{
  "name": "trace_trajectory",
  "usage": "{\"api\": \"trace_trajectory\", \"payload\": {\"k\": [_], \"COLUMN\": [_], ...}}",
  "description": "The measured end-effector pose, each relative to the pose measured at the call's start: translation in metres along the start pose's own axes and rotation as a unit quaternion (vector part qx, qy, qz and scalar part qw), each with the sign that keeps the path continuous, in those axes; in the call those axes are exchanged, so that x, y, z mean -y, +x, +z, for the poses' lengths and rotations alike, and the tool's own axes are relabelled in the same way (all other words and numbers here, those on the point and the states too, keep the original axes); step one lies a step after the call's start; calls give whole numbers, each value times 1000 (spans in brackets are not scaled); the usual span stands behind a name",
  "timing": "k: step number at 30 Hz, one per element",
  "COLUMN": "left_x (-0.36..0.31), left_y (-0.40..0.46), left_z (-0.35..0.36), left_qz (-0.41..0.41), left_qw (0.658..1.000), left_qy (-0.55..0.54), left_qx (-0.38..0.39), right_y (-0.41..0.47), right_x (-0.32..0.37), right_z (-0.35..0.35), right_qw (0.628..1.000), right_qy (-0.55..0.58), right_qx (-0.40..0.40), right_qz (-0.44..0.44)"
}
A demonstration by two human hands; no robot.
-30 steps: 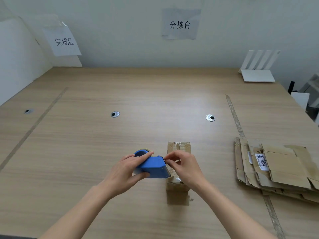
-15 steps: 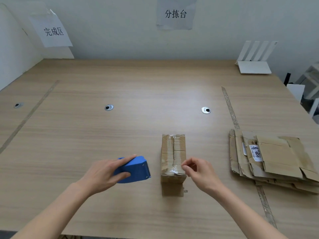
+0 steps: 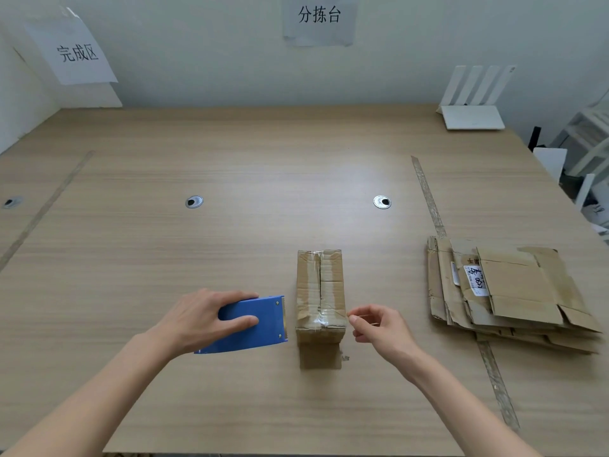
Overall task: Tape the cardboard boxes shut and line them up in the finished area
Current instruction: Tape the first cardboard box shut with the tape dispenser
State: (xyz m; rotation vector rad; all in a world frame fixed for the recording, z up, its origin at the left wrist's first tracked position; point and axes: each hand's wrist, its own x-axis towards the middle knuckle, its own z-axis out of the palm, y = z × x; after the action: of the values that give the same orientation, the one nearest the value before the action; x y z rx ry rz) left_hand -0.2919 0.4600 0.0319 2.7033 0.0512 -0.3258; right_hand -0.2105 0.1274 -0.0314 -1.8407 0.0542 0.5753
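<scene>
A packing or sorting station: a wide wooden worktop split by tape lines, paper zone signs on the far wall, flattened cartons stacked at right.
</scene>
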Motion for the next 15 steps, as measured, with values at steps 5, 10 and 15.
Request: {"api": "trace_trajectory", "payload": {"k": [5,10,15], "left_x": [-1,0,2], "left_y": [3,5,7], "left_z": [1,6,13], "left_qz": [-3,-10,-15], "left_qw": [1000,1000,1000], "left_qy": [9,7,6], "left_qx": [7,12,18], "right_y": [4,8,11], "right_x": [-7,-11,-19], "right_z": [3,8,14], "right_qw": [1000,1000,999], "right_qy": [9,10,3], "right_qx": [0,-16,-35], "right_qz": [11,17,25]}}
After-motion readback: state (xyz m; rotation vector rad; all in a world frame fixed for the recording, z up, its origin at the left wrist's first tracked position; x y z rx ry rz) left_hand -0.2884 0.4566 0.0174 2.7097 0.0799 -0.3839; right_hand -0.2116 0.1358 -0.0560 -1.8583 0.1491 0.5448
